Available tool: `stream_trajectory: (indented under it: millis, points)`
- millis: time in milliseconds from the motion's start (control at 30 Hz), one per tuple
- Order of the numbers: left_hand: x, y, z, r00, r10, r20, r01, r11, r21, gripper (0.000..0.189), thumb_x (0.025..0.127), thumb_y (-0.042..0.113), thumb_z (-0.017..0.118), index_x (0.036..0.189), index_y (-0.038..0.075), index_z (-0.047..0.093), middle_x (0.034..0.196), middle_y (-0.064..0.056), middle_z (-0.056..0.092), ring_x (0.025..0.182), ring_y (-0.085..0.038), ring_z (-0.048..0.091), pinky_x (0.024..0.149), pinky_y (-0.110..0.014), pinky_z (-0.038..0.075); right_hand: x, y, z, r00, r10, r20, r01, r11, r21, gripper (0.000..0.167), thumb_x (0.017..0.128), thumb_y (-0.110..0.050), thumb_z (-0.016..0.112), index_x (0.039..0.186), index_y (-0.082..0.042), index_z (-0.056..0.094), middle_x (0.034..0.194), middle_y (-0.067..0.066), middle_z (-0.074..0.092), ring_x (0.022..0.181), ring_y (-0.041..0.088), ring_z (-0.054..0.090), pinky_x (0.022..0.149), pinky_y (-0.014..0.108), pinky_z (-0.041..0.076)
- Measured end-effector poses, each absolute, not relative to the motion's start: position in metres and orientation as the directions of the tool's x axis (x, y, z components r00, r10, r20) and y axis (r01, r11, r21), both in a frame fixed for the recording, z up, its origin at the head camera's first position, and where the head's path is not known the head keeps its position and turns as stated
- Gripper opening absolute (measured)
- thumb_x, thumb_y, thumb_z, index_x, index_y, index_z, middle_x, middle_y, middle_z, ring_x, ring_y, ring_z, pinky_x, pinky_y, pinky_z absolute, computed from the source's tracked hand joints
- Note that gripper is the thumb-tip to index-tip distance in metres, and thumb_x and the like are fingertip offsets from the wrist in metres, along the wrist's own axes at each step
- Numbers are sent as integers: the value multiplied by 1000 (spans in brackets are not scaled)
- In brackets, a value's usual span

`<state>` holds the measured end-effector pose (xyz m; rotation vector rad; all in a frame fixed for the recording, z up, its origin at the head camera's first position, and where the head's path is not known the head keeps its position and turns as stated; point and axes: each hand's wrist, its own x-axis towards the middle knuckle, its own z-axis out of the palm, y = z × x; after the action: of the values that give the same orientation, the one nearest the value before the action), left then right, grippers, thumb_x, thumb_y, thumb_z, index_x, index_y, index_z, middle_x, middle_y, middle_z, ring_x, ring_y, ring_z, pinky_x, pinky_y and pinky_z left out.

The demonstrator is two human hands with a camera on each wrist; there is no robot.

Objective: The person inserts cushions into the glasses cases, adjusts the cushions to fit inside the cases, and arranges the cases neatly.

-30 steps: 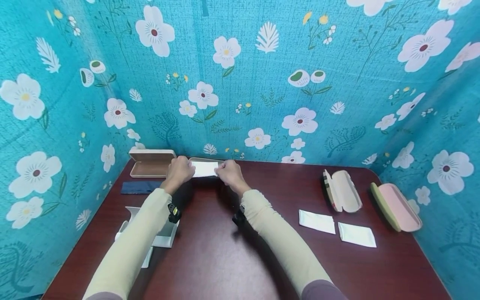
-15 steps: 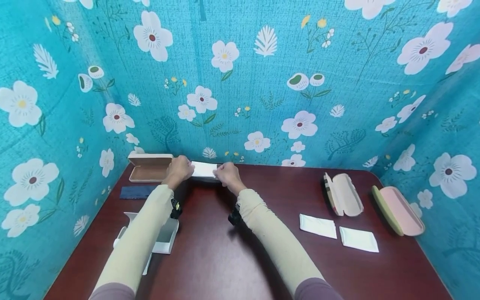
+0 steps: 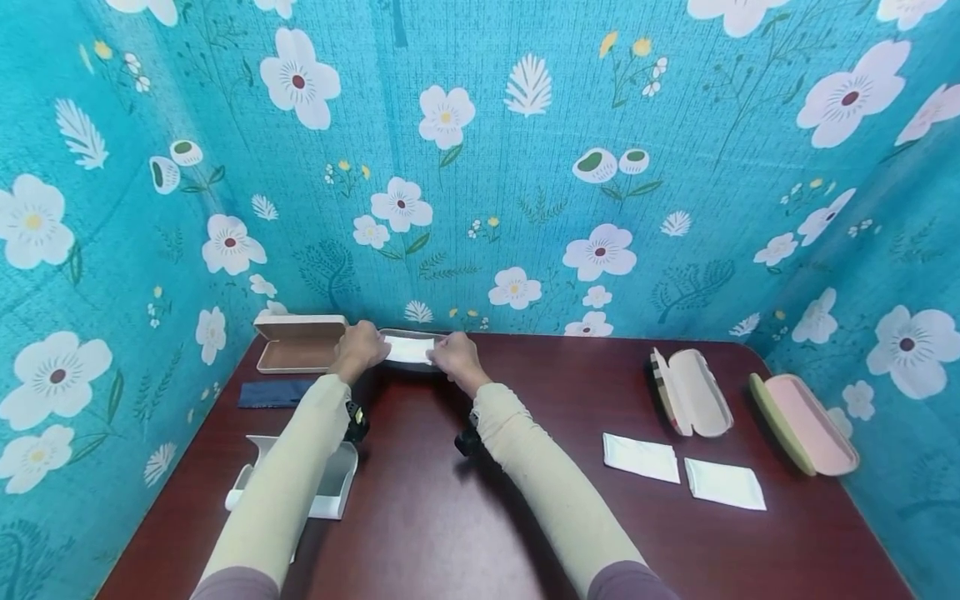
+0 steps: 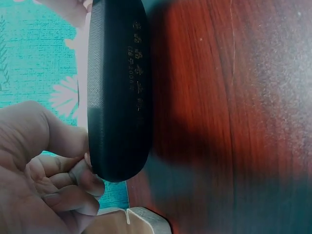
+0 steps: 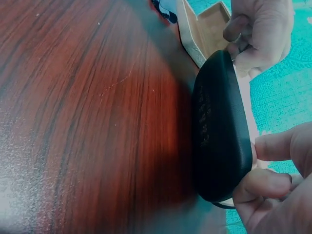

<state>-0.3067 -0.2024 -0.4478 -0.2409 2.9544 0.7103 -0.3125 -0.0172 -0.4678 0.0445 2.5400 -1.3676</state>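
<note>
At the back of the table an open black glasses case [image 4: 122, 92] shows its dark outer front in both wrist views. A folded white cloth [image 3: 408, 351] lies within its pale rim in the head view. My left hand [image 3: 362, 346] pinches the cloth's left end, fingertips right at the case's rim. At the other end my right hand [image 3: 456, 357] pinches the cloth between thumb and fingers, with its fingertips [image 5: 265, 183] close against the case's edge. The case's inside is mostly hidden by the cloth and the hands.
Left of the case stand an open brown-lined case [image 3: 296, 354], a folded dark blue cloth [image 3: 273, 393] and an open white case [image 3: 327, 504] partly behind my left sleeve. On the right are two white cloths [image 3: 641, 457], an open cream case [image 3: 701, 396] and a pink-lined case [image 3: 813, 421].
The white cloth, held stretched over the black case and covering its back rim half a second ago, is now lower inside it. Both hands have come down with it.
</note>
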Motion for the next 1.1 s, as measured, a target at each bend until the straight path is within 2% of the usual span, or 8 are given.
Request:
stream_trajectory:
  millis: [67,167,267,333,467,733,967,1100]
  points:
    - [-306,-203,-449,-984,-129,-126,-172,882,439,28,97,21,52,72,8,58,72,-6,51,76,-29,55,70,-46,48,-313,-18,-468,-973,-93,-211,114,601,-791,51,92,-15,67,50,-17,40,49,-5,33,45,12,36,46,27,36]
    - [-306,-205,-450,-981,-123,-149,-177,881,440,26,93,17,52,68,9,52,67,-5,45,71,-29,52,68,-44,44,-312,-20,-467,-979,-78,-187,84,685,-724,45,89,-18,70,54,-17,42,54,-5,35,53,15,37,52,30,35]
    - [-306,-207,-452,-977,-117,-180,-184,890,418,22,87,14,53,66,11,49,67,-4,42,68,-27,50,66,-42,43,-310,-24,-469,-977,-63,-204,87,755,-649,29,88,-23,73,66,-13,57,65,-1,50,64,18,47,60,33,41]
    - [-305,-208,-454,-973,-120,-200,-192,898,395,17,85,14,54,68,9,52,71,-6,48,69,-27,50,65,-41,44,-309,-26,-470,-974,-61,-218,88,786,-612,19,86,-25,75,79,-10,67,77,2,61,73,20,55,67,37,47]
    - [-304,-209,-456,-969,-138,-204,-206,909,362,11,81,15,58,79,5,61,82,-12,57,76,-30,52,67,-42,46,-307,-31,-474,-973,-58,-221,79,823,-563,24,83,-27,76,96,-7,73,97,8,70,86,24,62,79,43,53]
    - [-302,-205,-459,-967,-143,-213,-214,909,358,13,79,13,61,68,9,55,73,-8,52,74,-28,51,73,-45,43,-303,-30,-474,-970,-98,-224,32,858,-513,14,85,-26,76,86,-14,70,96,5,70,87,23,63,80,44,52]
    - [-296,-201,-463,-977,-135,-163,-187,907,376,19,77,14,62,63,13,48,68,-5,48,68,-27,51,64,-42,42,-299,-24,-474,-975,-112,-190,2,856,-517,23,91,-34,72,79,-15,67,89,3,68,84,22,63,78,43,52]
    - [-292,-201,-463,-984,-142,-109,-173,906,387,34,88,21,65,59,13,48,60,-3,46,64,-25,51,60,-39,41,-297,-20,-474,-985,-121,-123,-33,834,-551,31,93,-32,71,69,-15,64,75,2,64,75,20,61,70,40,50]
